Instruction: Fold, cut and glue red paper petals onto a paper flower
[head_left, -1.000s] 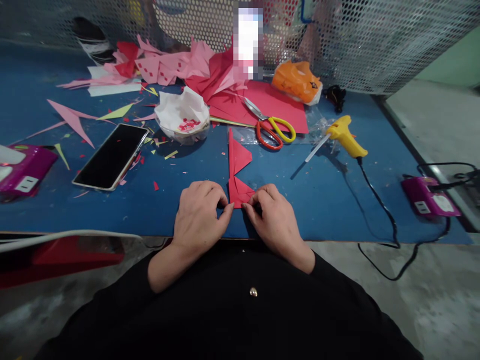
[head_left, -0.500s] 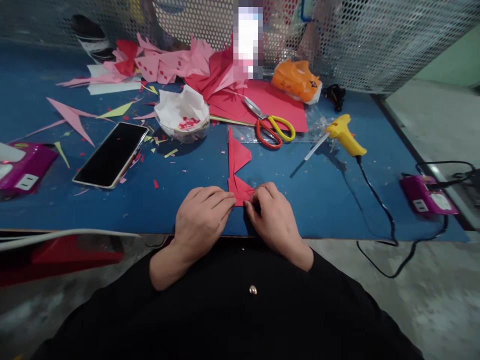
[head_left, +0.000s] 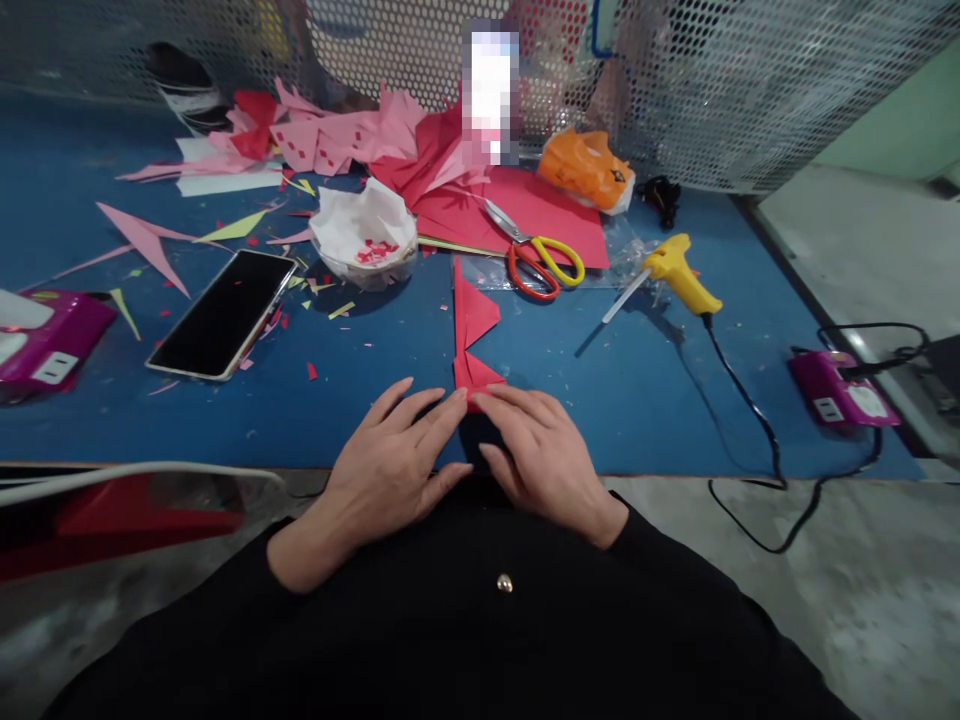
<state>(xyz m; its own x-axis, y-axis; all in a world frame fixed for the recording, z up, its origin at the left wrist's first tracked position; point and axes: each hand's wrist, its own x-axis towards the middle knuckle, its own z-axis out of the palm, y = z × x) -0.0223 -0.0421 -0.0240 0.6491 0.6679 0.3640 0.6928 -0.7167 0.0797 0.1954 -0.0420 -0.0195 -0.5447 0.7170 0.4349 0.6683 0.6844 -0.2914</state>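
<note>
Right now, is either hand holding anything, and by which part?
No grip shows: left hand and right hand have fingertips on the near end of the folded red paper.

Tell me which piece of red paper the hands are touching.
The narrow folded red paper strip with triangular flaps: the left hand and right hand touch its near end. The flat red paper sheets lie farther back.

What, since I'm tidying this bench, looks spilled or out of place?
Paper scraps lie strewn over the blue table, many near the dark phone and white-lined bowl. Red bits sit inside the bowl, so these look spilled.
</note>
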